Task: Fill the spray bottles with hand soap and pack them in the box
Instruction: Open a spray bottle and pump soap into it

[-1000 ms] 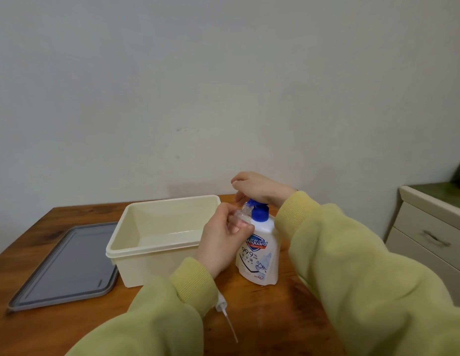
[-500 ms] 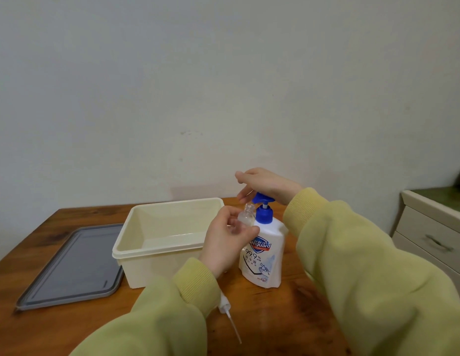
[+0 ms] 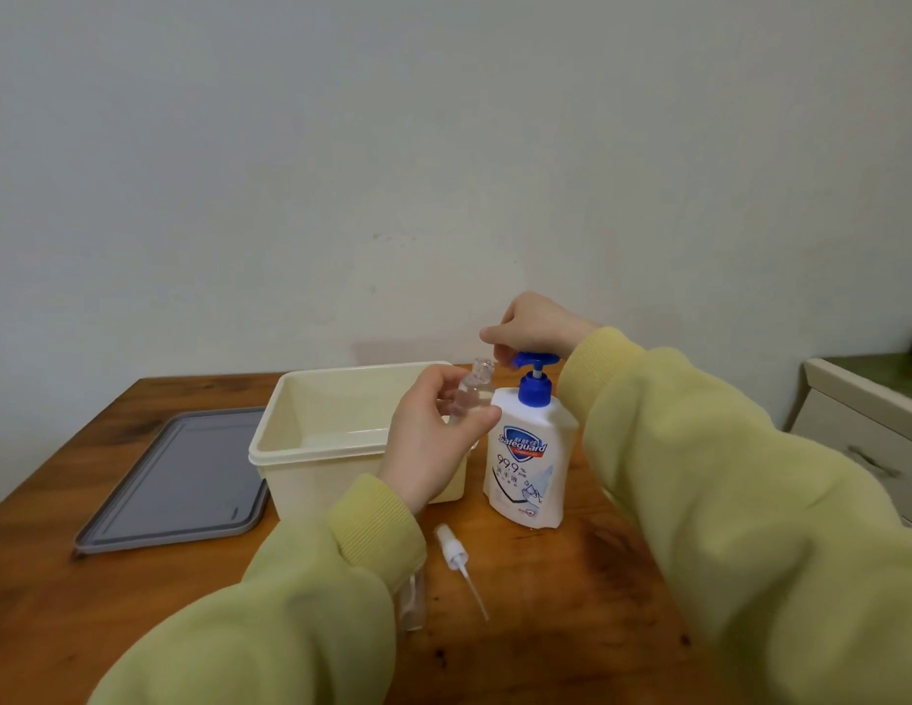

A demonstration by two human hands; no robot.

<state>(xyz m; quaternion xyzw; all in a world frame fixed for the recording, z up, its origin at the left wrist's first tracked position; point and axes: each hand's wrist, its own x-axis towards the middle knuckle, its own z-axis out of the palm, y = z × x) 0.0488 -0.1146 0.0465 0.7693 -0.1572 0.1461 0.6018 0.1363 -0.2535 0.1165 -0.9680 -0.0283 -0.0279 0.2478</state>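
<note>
- Head view: the left hand [image 3: 433,440] grips a small clear spray bottle [image 3: 475,394], fingers and thumb curled round its body. The bottle is upright or nearly so, its neck open, just left of the soap bottle [image 3: 528,470] and in front of the box's right end.
- The right hand [image 3: 538,325] sits on the blue pump [image 3: 535,359], fingers curled down over its spout end. The spout points toward the spray bottle's mouth, just beside it.
- The soap bottle stands on the table [image 3: 571,628], just right of the cream box [image 3: 311,435].
- A grey lid [image 3: 179,480] lies flat left of the box.
- A white sprayer [image 3: 456,557] with its thin tube lies on the table in front of the soap bottle.
- A clear cap [image 3: 412,600] lies beside the left sleeve, partly hidden.
- A cabinet [image 3: 861,414] stands at the right edge.
</note>
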